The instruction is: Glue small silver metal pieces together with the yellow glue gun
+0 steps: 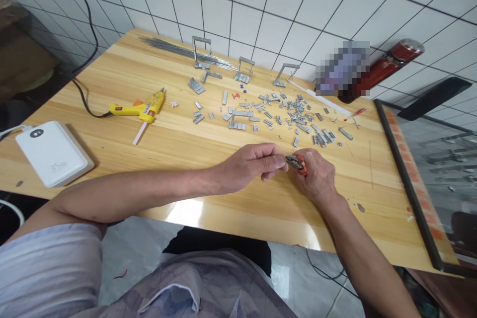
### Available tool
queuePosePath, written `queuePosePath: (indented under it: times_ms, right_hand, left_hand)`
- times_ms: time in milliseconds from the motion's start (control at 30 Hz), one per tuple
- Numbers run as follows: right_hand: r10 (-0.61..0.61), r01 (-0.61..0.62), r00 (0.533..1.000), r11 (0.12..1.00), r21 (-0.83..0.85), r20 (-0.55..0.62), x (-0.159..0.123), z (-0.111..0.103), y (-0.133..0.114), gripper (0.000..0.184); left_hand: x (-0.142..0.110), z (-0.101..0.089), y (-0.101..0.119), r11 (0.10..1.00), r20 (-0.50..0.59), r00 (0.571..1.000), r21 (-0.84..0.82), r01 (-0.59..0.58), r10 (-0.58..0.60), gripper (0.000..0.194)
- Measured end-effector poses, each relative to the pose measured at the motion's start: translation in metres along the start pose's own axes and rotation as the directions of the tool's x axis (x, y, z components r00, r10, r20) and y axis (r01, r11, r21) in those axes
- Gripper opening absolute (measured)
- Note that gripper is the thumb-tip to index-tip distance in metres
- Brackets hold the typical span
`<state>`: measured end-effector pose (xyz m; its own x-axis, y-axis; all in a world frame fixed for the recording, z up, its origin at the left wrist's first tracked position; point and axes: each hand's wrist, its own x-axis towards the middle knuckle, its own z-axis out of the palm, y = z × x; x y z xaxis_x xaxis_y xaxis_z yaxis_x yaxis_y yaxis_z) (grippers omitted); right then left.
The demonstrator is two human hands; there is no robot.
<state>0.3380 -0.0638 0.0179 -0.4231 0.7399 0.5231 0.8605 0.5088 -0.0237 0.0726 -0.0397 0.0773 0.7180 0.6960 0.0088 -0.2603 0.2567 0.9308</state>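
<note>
In my right hand (pixel 316 174) is a pair of pliers (pixel 295 161) with red-orange handles, its jaws pointing left. My left hand (pixel 261 161) is pinched right at the jaw tips, and whatever small piece lies between thumb and finger is hidden. Just beyond my hands, many small grey staple strips (pixel 300 109) lie scattered over the wooden table (pixel 208 164). Behind them stand little frames built from such strips, one at the left (pixel 201 52), a middle one (pixel 244 69) and a right one (pixel 286 74). Another small frame (pixel 238 120) sits nearer my hands.
A yellow glue gun (pixel 139 109) and a white power bank (pixel 54 154) lie to the left. Thin metal rods (pixel 179 52) rest along the back. A red thermos (pixel 387 69) leans by the tiled wall, and a black-framed glass panel (pixel 406 184) borders the right side.
</note>
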Motion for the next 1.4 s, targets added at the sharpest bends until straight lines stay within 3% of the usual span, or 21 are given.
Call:
queuePosePath:
  times_ms: [300, 900, 1067, 1400]
  right_hand:
    - [-0.063, 0.063, 0.997, 0.998, -0.001, -0.046, 0.0015, 0.0003, 0.0010, 0.013]
    - [-0.042, 0.042, 0.999, 0.999, -0.003, -0.030, 0.0009, -0.0021, -0.0008, 0.008]
    - [-0.045, 0.044, 0.998, 0.999, -0.011, -0.038, 0.0000, -0.0012, -0.0005, 0.008]
    - [-0.044, 0.045, 0.999, 0.998, 0.038, -0.011, 0.0001, -0.0008, -0.0003, 0.009]
  left_hand:
    - [0.0024, -0.0006, -0.0053, 0.995, 0.019, 0.998, -0.088, 0.054, -0.053, 0.037]
    - [0.0029, 0.0004, -0.0035, 0.990, 0.024, 0.997, -0.124, 0.070, -0.068, 0.032]
    - [0.0039, -0.0020, -0.0013, 0.987, 0.017, 0.993, -0.107, 0.120, -0.119, 0.032]
    - [0.0067, -0.0077, 0.0017, 0.972, 0.079, 0.987, -0.179, 0.153, -0.141, 0.028]
